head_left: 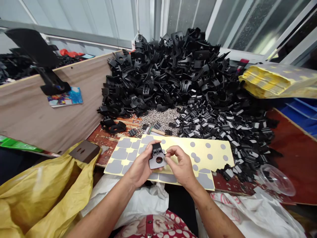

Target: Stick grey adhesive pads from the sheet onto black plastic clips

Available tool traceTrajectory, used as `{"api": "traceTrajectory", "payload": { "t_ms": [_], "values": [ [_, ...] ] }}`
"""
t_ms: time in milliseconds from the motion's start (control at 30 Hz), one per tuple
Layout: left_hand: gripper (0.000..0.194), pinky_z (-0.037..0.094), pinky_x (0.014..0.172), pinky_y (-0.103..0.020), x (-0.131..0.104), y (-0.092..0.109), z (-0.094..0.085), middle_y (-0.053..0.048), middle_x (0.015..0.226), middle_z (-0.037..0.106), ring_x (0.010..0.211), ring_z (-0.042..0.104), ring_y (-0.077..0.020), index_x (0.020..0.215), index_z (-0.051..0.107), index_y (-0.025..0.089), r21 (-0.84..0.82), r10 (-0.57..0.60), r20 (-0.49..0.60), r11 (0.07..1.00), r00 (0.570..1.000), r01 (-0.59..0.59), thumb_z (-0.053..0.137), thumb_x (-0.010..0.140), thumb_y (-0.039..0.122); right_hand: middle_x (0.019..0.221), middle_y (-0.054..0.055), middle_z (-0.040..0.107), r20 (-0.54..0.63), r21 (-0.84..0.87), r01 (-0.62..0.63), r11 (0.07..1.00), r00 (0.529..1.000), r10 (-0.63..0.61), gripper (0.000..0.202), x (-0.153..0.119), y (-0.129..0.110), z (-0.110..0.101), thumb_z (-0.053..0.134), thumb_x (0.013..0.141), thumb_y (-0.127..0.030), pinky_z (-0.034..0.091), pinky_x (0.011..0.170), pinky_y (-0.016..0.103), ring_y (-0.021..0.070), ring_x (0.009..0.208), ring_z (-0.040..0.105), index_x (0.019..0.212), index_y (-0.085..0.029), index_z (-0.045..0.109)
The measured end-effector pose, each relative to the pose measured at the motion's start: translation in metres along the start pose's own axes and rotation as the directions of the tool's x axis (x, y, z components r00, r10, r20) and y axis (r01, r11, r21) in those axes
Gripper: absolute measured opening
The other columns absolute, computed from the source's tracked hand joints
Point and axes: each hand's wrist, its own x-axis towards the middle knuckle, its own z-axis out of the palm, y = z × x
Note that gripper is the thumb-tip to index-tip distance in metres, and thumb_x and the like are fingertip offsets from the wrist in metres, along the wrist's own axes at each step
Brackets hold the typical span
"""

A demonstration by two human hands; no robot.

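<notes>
My left hand [140, 165] and my right hand [180, 163] both hold one small black plastic part [157, 158] with a round hole, a grey pad stuck on its face. They hover just above a yellow backing sheet [213, 150] that carries grey adhesive pads [123, 143] on its left and leftover grey dots on its right. A tall heap of black plastic parts [173, 62] rises behind the sheet. Smaller black clips with white marks [223, 125] spread to the right of it.
A pile of small silver screws [160, 117] lies behind the sheet. A yellow plastic bag [49, 191] hangs open at the left, a wooden partition [37, 115] behind it. A stack of yellow sheets [272, 81] sits at the right, a clear plastic lid [277, 180] near the front.
</notes>
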Motion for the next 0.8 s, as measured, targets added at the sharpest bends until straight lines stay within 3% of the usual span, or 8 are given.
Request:
{"api": "traceTrajectory", "payload": {
  "t_ms": [167,267,433,600,667,733,800],
  "values": [
    [0.054,0.056,0.067,-0.03,-0.003,-0.003,-0.001,-0.005,0.106,0.065,0.084,0.065,-0.0206,0.133,0.057,0.031,0.069,0.022,0.019,0.997,1.0,-0.023,0.077,0.082,0.032,0.084,0.0,0.065,0.009,-0.099,0.046,0.994,0.999,-0.046,0.016,0.0,-0.004,0.003,0.062,0.083,-0.012,0.053,0.079,0.029,0.0174,0.081,0.064,0.094,-0.023,0.062],
    [0.059,0.051,0.058,-0.022,-0.002,-0.012,0.001,-0.001,0.101,0.061,0.079,0.061,-0.0166,0.128,0.056,0.031,0.175,0.137,-0.056,0.976,0.989,-0.126,0.082,0.076,0.025,0.093,0.002,0.062,0.057,-0.208,0.178,0.962,0.984,-0.169,0.02,-0.003,-0.006,0.006,0.06,0.086,-0.008,0.053,0.079,0.03,0.0174,0.083,0.062,0.099,-0.023,0.06],
    [0.045,0.047,0.048,-0.021,-0.001,-0.024,0.001,0.0,0.088,0.056,0.068,0.053,-0.0151,0.116,0.061,0.028,0.321,0.35,-0.177,0.904,0.92,-0.282,0.082,0.076,0.023,0.109,0.007,0.053,0.1,-0.342,0.349,0.873,0.937,-0.335,0.032,-0.011,-0.007,0.011,0.056,0.089,-0.007,0.056,0.082,0.034,0.02,0.093,0.061,0.116,-0.024,0.056],
    [0.048,0.042,0.036,-0.022,-0.007,-0.025,-0.002,0.003,0.082,0.054,0.051,0.05,-0.0114,0.116,0.058,0.029,0.293,0.324,-0.259,0.924,0.91,-0.246,0.081,0.075,0.022,0.12,0.013,0.057,0.138,-0.565,0.425,0.707,0.894,-0.427,0.036,-0.017,-0.009,0.01,0.063,0.091,-0.016,0.052,0.091,0.047,0.0283,0.105,0.059,0.125,-0.025,0.057],
    [0.055,0.037,0.032,-0.021,-0.012,-0.025,-0.003,0.005,0.078,0.052,0.048,0.05,-0.0113,0.121,0.054,0.03,0.275,0.289,-0.265,0.937,0.92,-0.215,0.081,0.074,0.027,0.121,0.014,0.06,0.097,-0.576,0.36,0.734,0.921,-0.376,0.038,-0.016,-0.011,0.011,0.071,0.086,-0.022,0.05,0.093,0.05,0.0304,0.106,0.059,0.122,-0.024,0.058],
    [0.059,0.037,0.031,-0.02,-0.019,-0.023,-0.003,0.006,0.073,0.05,0.05,0.053,-0.0134,0.125,0.05,0.03,0.226,0.222,-0.262,0.96,0.939,-0.164,0.081,0.074,0.031,0.105,0.008,0.066,0.098,-0.426,0.21,0.88,0.978,-0.186,0.036,-0.012,-0.014,0.013,0.07,0.084,-0.021,0.052,0.085,0.042,0.025,0.093,0.063,0.118,-0.024,0.057],
    [0.061,0.041,0.034,-0.02,-0.027,-0.02,-0.002,0.007,0.069,0.048,0.052,0.056,-0.0149,0.127,0.049,0.03,0.165,0.166,-0.251,0.978,0.954,-0.127,0.08,0.075,0.033,0.081,-0.002,0.064,0.19,-0.192,-0.001,0.981,0.981,0.038,0.029,-0.008,-0.015,0.017,0.062,0.086,-0.019,0.053,0.073,0.032,0.0176,0.073,0.063,0.114,-0.024,0.056]
  ]
}}
